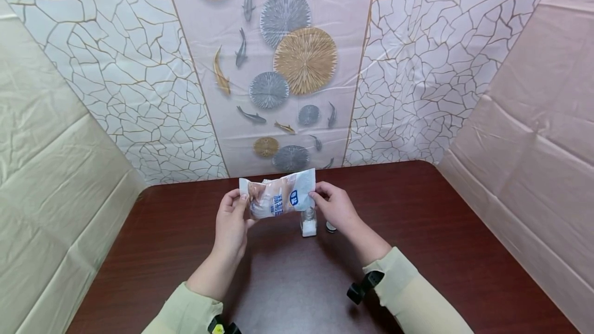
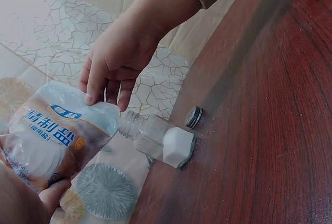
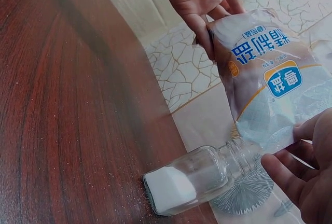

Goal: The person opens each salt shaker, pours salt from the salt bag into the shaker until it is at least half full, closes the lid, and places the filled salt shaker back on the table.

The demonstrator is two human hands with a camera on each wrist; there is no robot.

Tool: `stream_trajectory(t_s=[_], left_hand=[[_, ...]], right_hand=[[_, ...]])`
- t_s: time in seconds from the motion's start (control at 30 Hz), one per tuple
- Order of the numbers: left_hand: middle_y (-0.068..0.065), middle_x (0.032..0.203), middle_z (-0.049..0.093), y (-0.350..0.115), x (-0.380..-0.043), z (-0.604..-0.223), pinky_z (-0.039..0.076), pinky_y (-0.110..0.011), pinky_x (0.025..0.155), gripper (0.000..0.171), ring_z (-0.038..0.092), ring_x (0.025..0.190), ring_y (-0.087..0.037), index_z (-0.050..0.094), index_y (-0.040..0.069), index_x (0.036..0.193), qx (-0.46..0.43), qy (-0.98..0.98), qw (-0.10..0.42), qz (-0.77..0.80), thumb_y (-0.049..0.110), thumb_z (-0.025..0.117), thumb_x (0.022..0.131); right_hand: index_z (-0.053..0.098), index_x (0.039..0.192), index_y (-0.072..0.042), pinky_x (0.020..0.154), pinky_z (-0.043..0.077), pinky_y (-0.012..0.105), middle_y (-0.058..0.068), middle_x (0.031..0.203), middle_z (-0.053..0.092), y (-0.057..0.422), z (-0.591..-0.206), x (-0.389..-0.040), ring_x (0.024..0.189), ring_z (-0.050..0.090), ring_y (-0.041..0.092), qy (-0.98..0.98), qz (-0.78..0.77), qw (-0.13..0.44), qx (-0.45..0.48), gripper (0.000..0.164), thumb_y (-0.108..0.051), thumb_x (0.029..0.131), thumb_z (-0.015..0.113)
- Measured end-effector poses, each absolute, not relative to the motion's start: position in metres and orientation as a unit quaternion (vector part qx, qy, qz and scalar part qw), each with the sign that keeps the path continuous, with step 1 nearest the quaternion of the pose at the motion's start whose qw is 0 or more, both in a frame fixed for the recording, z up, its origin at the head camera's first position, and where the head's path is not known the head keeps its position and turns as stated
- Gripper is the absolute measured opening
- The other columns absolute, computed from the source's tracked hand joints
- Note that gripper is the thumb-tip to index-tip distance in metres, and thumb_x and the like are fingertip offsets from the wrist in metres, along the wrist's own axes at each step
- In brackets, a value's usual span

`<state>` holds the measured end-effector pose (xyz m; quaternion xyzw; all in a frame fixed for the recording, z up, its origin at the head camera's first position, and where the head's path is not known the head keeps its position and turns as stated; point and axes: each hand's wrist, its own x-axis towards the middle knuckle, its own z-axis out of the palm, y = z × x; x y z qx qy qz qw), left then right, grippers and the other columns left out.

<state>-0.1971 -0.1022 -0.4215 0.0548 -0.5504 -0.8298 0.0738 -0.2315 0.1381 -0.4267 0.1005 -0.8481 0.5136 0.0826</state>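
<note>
A printed plastic bag of salt (image 1: pixel 278 197) is held up level above the table between both hands. My left hand (image 1: pixel 232 226) grips its bulging end, thumb on the front. At the flatter, pale end, my right hand (image 1: pixel 339 207) pinches a corner between thumb and fingers. Just under that end stands an open glass jar (image 2: pixel 158 138), upright, with white salt (image 3: pixel 168 189) in its lower part. In the right wrist view the bag's corner overlaps the jar's mouth; whether they touch I cannot tell. A round metal-edged cap (image 2: pixel 193 116) lies beside the jar.
The dark red wooden table (image 1: pixel 278 282) carries scattered white grains around the jar's base. A patterned cloth backdrop (image 1: pixel 287 92) rises behind its far edge, with plain fabric walls (image 1: pixel 524 159) on both sides. Something pale shows partly behind the bag.
</note>
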Motion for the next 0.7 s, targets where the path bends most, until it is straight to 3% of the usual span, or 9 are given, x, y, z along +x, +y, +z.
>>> stream_trajectory(t_s=[0.7], left_hand=[[-0.003,0.114,0.063,-0.104,-0.1987,-0.426,0.054,-0.032,0.07,0.016,0.059,0.1,-0.018,0.049,0.011,0.121,0.056,-0.549,0.075,-0.831,0.015,0.046,0.106]], right_hand=[[0.069,0.104,-0.006,0.066,0.054,0.03,0.008,0.092,0.069,0.137,-0.4262,-0.232,0.073,0.064,0.015,-0.849,0.51,0.09,0.108,0.01,-0.01,0.096,0.066]])
